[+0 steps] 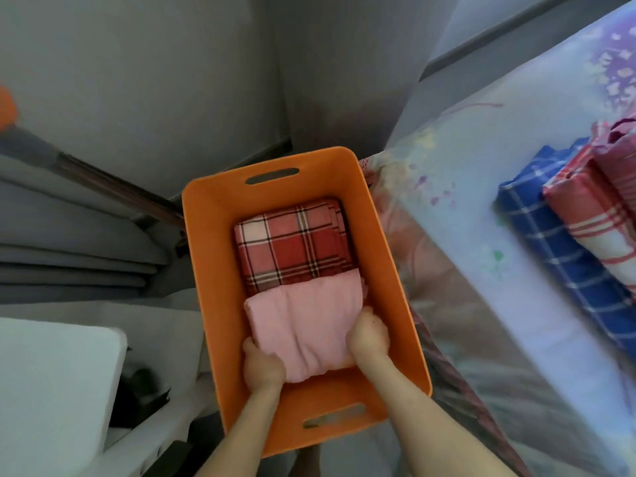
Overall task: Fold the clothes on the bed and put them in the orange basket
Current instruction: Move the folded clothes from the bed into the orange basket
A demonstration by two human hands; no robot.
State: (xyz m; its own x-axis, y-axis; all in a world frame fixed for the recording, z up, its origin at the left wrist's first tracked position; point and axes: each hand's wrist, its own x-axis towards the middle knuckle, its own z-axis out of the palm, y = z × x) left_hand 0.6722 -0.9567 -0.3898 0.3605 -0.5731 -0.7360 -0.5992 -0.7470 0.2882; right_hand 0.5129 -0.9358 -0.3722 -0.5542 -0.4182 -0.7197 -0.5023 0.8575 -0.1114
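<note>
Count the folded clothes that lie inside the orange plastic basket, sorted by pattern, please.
Red checked folded cloth: 1
Plain pink folded cloth: 1
Total inside the orange plastic basket: 2

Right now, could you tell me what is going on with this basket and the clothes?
A person holds a folded pink garment inside the orange basket, the left hand gripping its near left corner and the right hand its right edge. It sits against a folded red plaid cloth already in there. Folded blue and red checked clothes lie on the bed.
</note>
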